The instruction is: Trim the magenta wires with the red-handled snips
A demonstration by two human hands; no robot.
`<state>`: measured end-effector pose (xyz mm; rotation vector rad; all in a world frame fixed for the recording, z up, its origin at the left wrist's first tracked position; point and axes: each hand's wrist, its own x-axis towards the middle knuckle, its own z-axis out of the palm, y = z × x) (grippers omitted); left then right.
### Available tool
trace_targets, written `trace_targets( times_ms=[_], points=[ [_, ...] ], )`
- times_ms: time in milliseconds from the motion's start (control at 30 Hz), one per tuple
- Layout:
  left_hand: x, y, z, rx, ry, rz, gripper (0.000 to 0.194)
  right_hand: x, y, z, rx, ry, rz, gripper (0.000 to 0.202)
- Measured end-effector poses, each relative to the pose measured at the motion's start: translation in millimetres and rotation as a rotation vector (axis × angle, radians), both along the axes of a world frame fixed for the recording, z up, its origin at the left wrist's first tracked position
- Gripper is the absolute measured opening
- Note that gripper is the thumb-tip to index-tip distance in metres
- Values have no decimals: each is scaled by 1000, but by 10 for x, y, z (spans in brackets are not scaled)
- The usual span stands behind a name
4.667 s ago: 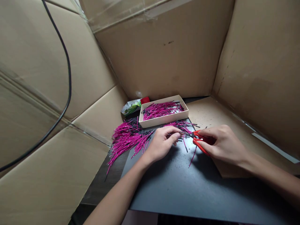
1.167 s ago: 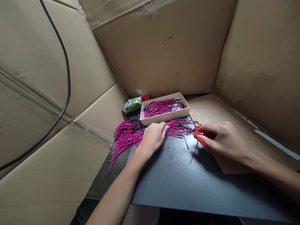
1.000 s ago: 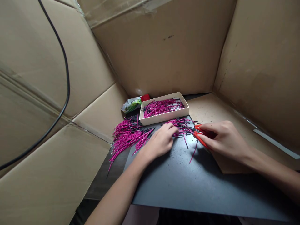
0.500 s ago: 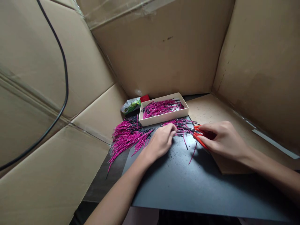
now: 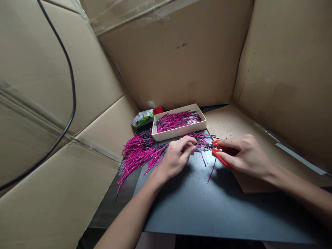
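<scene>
We are pinching a wire (image 5: 199, 145) in our left hand (image 5: 176, 157) and feeding it to the cutters (image 5: 219, 154) — our right hand (image 5: 245, 155) is gripping their red handles.

The blades are sitting just beside our left fingertips (image 5: 193, 148) — closing carelessly could be nicking skin, or flicking the wire off into the pile (image 5: 140, 152) left of that hand.

Single head-worn view, looking forward and down, close over a dark mat (image 5: 207, 211), cardboard walls (image 5: 168, 62) around
</scene>
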<state>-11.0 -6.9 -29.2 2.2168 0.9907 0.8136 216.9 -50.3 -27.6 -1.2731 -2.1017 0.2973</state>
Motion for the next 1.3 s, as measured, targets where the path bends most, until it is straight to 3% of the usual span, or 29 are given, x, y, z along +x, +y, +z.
trace_targets(
  times_ms=[233, 667, 1033, 1300],
  points=[
    [11, -34, -5, -53, -101, -25, 7, -3, -8, 0, 10, 59, 8, 15],
    [29, -53, 16, -78, -121, -11, 7, 11, -12, 11, -13, 24, 55, 16],
    [26, -55, 19, -105, -149, 0, 8, 0, 4, -40, 10, 39, 5, 15],
    [40, -65, 32, -103, -151, -1, 7, 6, 4, -23, -3, 36, 61, 16]
  ],
)
